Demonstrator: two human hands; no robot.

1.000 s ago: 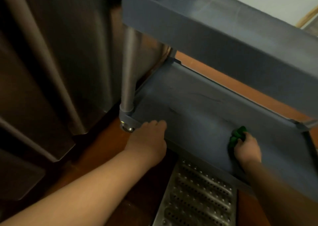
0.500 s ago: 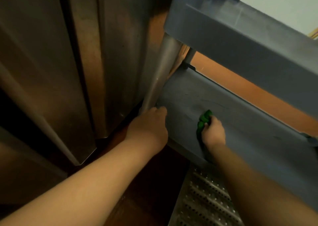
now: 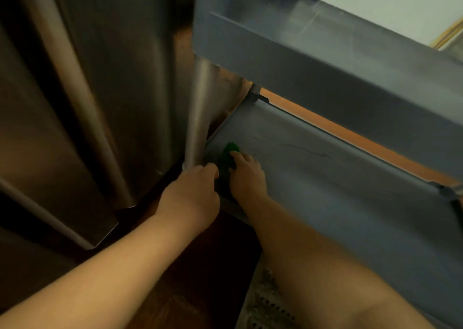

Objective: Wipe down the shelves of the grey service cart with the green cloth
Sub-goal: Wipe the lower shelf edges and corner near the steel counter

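The grey service cart has a lower shelf (image 3: 338, 183) in front of me and a higher shelf (image 3: 325, 60) above it. My right hand (image 3: 246, 176) presses the green cloth (image 3: 229, 153) flat on the lower shelf, at its near left corner beside the metal leg (image 3: 198, 118). Most of the cloth is hidden under the fingers. My left hand (image 3: 193, 193) grips the front left corner of the lower shelf at the foot of that leg, almost touching the right hand.
A stainless steel cabinet (image 3: 100, 90) with long vertical handles stands close on the left. A perforated metal floor grate (image 3: 265, 308) lies below my right forearm. Orange-brown floor (image 3: 350, 138) shows behind the cart.
My right hand has slid the green cloth leftward along the lower shelf, from its middle into the left corner. My left hand has stayed on the shelf corner.
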